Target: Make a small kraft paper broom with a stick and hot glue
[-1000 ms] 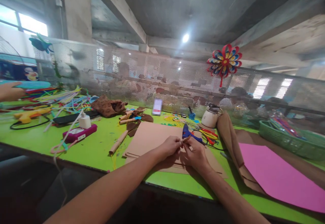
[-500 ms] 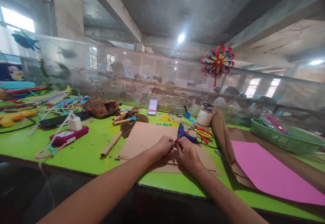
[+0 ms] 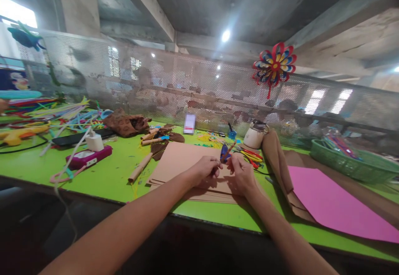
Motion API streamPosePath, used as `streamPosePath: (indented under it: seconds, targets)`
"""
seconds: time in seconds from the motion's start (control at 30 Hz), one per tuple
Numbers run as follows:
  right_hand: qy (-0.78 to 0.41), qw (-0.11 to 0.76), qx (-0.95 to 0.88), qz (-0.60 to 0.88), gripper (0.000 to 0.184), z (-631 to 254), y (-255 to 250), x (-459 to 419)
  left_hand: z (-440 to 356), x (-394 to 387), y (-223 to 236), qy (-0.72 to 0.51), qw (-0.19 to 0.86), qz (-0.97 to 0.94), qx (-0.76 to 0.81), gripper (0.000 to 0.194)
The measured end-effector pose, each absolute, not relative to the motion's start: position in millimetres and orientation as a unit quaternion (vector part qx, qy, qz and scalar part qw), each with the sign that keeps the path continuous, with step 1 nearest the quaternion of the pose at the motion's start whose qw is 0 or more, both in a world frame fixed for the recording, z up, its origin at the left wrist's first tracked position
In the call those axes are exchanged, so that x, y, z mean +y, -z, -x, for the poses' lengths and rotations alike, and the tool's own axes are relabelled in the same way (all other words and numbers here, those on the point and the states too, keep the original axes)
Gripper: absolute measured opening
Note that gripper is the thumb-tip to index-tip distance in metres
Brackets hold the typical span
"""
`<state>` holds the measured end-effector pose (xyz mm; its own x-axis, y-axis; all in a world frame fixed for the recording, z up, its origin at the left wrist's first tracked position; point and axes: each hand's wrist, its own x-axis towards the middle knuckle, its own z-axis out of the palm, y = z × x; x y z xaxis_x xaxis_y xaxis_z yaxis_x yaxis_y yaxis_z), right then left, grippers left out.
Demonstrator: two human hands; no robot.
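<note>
A thin brown strip (image 3: 231, 148) slants up between my hands, its lower end at the fingertips of my left hand (image 3: 208, 168). That hand is closed, thumb and fingers pinched on the strip. A short distance to the right, my right hand (image 3: 243, 170) is also closed, fingertips pinched together. Something small and dark shows at those fingertips, too small to make out. Both hands are above a stack of brown paper sheets (image 3: 177, 158). Just behind the fingers lies a blue glue gun (image 3: 224, 152), mostly covered by the right hand.
Scissors (image 3: 253, 156) and a white pot (image 3: 254, 137) stand behind my right hand. Pink paper (image 3: 336, 200) and a green basket (image 3: 352, 163) are at right. To the left lie a paper tube (image 3: 140, 168), a purple power strip (image 3: 89, 157) and a yellow glue gun (image 3: 21, 134).
My hands were together at the fingertips and have moved apart, the right one going rightward. The brown strip now shows upright between them. The view has tilted slightly down.
</note>
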<state>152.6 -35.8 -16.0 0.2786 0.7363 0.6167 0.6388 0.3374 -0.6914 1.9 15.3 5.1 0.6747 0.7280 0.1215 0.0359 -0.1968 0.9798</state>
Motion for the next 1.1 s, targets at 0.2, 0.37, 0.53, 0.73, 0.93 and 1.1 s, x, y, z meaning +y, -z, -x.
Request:
streamPosePath:
  seconds: [0.2,0.37,0.53,0.73,0.93,1.1]
  targets:
    - [-0.108,0.535,-0.654,0.524,0.033,-151.3,11.7,-39.3,-2.4,15.5,-3.5,-0.302,0.577,-0.709,0.269,0.017]
    - [-0.076,0.522,-0.671,0.521,0.025,-149.0,15.9,-38.1,-0.7,7.9,-7.0,-0.270,0.578,-0.717,0.282,0.022]
    - [-0.004,0.518,-0.690,0.506,0.021,-146.7,17.8,-38.1,-1.2,8.3,-4.1,-0.254,0.579,-0.724,0.275,0.023]
    - [0.079,0.471,-0.723,0.499,0.021,-138.9,11.6,-46.1,-3.4,12.9,-1.9,-0.258,0.507,-0.757,0.321,0.022]
    - [0.077,0.490,-0.709,0.501,0.021,-137.3,12.0,-42.7,-3.9,11.2,-7.2,-0.288,0.493,-0.755,0.323,0.020]
    - [0.091,0.502,-0.692,0.510,0.019,-138.4,14.5,-36.1,-4.9,9.6,-4.0,-0.295,0.563,-0.716,0.290,0.023]
